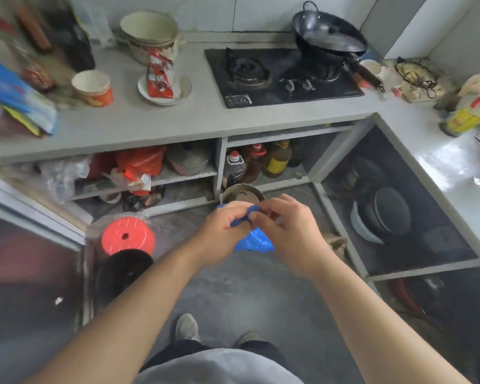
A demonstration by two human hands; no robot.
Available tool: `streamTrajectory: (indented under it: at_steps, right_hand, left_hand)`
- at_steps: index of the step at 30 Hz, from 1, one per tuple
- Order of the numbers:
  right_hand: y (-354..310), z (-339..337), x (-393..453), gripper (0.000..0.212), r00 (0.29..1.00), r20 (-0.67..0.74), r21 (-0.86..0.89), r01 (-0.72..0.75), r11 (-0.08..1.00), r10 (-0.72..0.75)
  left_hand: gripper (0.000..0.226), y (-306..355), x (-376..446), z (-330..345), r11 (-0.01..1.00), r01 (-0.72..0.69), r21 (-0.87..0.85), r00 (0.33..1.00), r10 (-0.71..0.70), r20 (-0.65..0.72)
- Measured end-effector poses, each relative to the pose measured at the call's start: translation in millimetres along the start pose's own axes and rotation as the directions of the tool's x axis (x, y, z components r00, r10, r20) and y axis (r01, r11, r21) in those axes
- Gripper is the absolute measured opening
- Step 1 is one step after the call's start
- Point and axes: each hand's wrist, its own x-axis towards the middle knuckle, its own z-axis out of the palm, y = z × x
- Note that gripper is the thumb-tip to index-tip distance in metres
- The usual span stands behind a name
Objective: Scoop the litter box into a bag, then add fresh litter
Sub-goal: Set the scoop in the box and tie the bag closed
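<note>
Both forearms reach out over the floor; my left hand (222, 231) and right hand (286, 228) pinch a crumpled blue bag (254, 241) between them. I judge I'm opening it, before any scooping. No litter box shows.

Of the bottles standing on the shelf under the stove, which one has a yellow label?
The dark bottle with the yellow label, the rightmost clearly visible. The bottle with the white cap at the left and the middle bottle with the red cap show no yellow label.
</note>
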Motion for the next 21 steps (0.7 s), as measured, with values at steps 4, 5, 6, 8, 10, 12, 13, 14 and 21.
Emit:
streamTrajectory:
  at_steps: [4,5,6,8,10,12,13,14,21]
  right_hand:
    - [-31,39,28,0.008,0.981,-0.038,-0.143,0.183,0.973,-0.190]
    - [-38,47,34,0.009,0.982,-0.008,-0.129,0.184,0.975,-0.186]
    - [-44,53,40,0.010,0.986,0.027,-0.085,0.166,0.982,-0.164]
    - [-56,64,52,0.011,0.991,0.088,0.004,0.096,0.995,-0.096]
    - [-64,73,64,0.010,0.989,0.142,0.038,0.044,0.998,-0.049]
    - [-70,83,77,0.007,0.973,0.229,0.075,0.011,0.997,-0.028]
    - [-73,89,85,0.006,0.957,0.291,0.112,-0.014,0.994,-0.019]
    - [-77,94,92,0.008,0.932,0.361,0.149,-0.041,0.988,-0.015]
    - [-102,115,142,0.012,0.744,0.658,0.177,0.001,0.984,-0.119]
  left_hand:
    - [0.016,-5,-17,-38,0.999,0.035,-0.038,0.990,-0.040,-0.134]
    - [0.016,-7,-22,-46,0.999,0.041,-0.019,0.984,-0.044,-0.174]
    - [0.013,-9,-27,-54,0.999,0.041,-0.019,0.979,-0.044,-0.201]
    - [0.012,-13,-36,-70,0.995,0.057,-0.079,0.964,-0.075,-0.256]
    - [0.025,-20,-41,-86,0.993,0.079,-0.084,0.934,-0.104,-0.343]
    - [0.029,-26,-44,-99,0.994,0.100,-0.049,0.912,-0.111,-0.394]
    - [0.031,-27,-46,-104,0.994,0.104,-0.040,0.908,-0.111,-0.403]
    - [0.036,-26,-47,-107,0.994,0.109,-0.028,0.905,-0.110,-0.412]
    - [0.070,-12,-48,-128,0.963,0.226,0.148,0.829,-0.110,-0.548]
